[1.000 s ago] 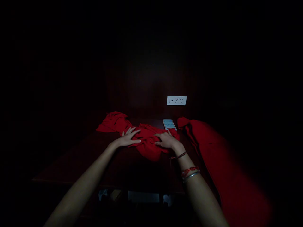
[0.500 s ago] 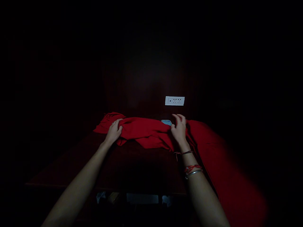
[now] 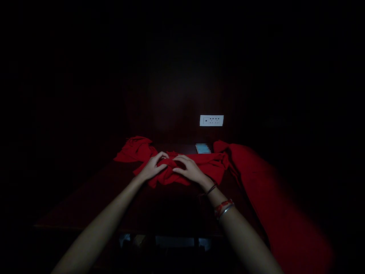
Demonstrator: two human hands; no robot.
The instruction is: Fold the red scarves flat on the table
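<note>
A crumpled red cloth (image 3: 212,163) lies across the dark table, bunched up at its middle. My left hand (image 3: 154,167) has its thumb and fingers curled on the bunched part from the left. Close beside it, my right hand (image 3: 189,169) grips the same bunch from the right, thumb nearer to me and fingers beyond. The fingertips are partly lost in the folds. Bracelets circle my right wrist. Just behind the cloth lies a flat light-blue item (image 3: 202,148), blurred into blocks.
Another red cloth heap (image 3: 135,148) sits at the left back. A long red cloth (image 3: 265,186) runs down the table's right side. On the back wall is a white socket panel (image 3: 211,120). Dim objects show below the table's front edge (image 3: 99,228). Surroundings are dark.
My hands have come together from the two sides, drawing the cloth into a bunch between them. The right hand has moved left and now grips; more of the light-blue item shows.
</note>
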